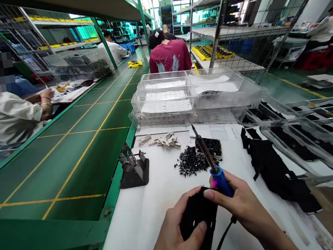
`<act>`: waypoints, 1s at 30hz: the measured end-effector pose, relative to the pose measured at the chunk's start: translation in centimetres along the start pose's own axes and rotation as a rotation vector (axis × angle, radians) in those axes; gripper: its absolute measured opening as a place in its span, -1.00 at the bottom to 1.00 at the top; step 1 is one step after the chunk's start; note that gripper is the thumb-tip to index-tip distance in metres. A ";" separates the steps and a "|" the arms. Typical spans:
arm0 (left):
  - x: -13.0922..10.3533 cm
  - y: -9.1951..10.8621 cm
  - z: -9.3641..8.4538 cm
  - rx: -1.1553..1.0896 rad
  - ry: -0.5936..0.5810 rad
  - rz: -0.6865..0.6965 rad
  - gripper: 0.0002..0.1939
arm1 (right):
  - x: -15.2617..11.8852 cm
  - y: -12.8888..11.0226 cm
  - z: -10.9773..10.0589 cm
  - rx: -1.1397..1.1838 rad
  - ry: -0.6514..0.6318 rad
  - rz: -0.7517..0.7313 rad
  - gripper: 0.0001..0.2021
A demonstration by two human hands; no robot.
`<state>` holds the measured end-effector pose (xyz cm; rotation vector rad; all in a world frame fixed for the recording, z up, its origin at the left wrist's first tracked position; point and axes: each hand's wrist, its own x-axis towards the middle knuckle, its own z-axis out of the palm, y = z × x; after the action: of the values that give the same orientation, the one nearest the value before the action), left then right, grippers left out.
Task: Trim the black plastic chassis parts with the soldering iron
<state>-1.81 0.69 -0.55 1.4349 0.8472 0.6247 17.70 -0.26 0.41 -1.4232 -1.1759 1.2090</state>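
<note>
My left hand (178, 234) is closed around a black plastic part (195, 216), thumb across its face. In my right hand (243, 199) is a soldering iron (221, 181) with a blue handle, its dark tip pointing up and away from me. The right thumb also touches the upper edge of the black part. A cord (224, 237) runs down from the iron. Beyond my hands lies a pile of small black pieces (189, 161), beside an open box (216, 146) of similar ones. Pale, light-coloured parts (169, 140) lie farther back.
A metal stand (134, 167) is at the table's left edge, next to the green conveyor (73, 151). Stacked clear trays (164, 108) stand at the back. Black parts (273, 167) and more trays (308, 149) line the right. A co-worker in red (168, 55) sits ahead, another (1, 108) at left.
</note>
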 end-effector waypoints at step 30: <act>0.7 1.2 0.6 0.212 0.154 -0.072 -0.68 | 0.8 -0.2 0.0 -0.074 -0.134 -0.067 -0.66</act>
<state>-0.78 1.03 0.52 1.5526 1.1083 0.6102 17.78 0.51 0.48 -1.3631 -1.3624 1.2409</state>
